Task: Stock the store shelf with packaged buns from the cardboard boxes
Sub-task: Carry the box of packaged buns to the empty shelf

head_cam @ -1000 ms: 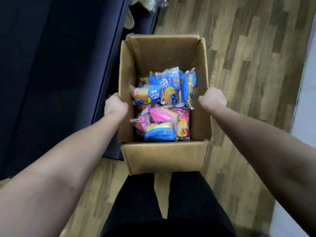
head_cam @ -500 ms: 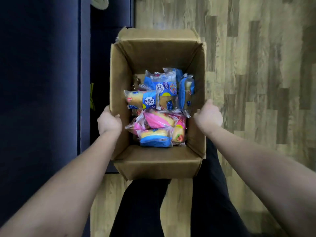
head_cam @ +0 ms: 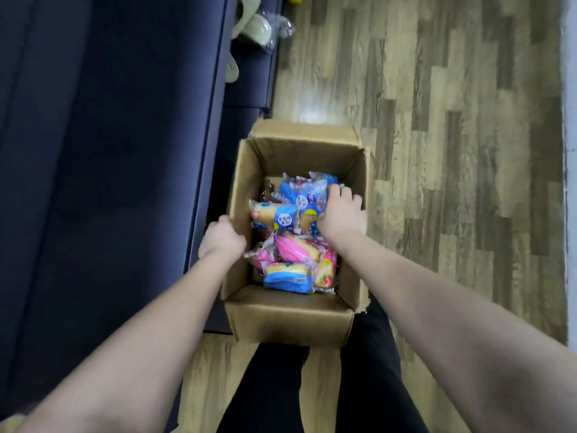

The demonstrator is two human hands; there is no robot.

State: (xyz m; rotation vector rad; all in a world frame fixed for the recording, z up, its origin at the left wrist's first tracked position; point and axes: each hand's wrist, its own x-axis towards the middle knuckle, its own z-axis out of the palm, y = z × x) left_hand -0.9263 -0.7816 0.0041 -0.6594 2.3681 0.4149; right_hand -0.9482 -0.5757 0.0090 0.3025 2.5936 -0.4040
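Note:
An open cardboard box (head_cam: 290,320) stands on the wooden floor in front of my legs. It holds several packaged buns: blue-wrapped ones (head_cam: 278,215) at the far end, pink-wrapped ones (head_cam: 293,248) in the middle and another blue pack (head_cam: 287,278) nearest me. My left hand (head_cam: 221,237) grips the box's left wall from outside. My right hand (head_cam: 342,214) is inside the box, fingers curled over the blue-wrapped buns at the right; whether it has a pack in its grasp is unclear.
A dark blue shelf unit (head_cam: 109,151) runs along the left, touching the box. Packaged pale buns (head_cam: 253,29) lie on its low ledge at the top. Wooden floor (head_cam: 452,151) stretches to the right, with a pale wall edge (head_cam: 569,120) at the far right.
The box has come down onto the floor beside the shelf unit. My right hand left the box's right wall and reached inside onto the blue buns. My left hand stays on the left wall.

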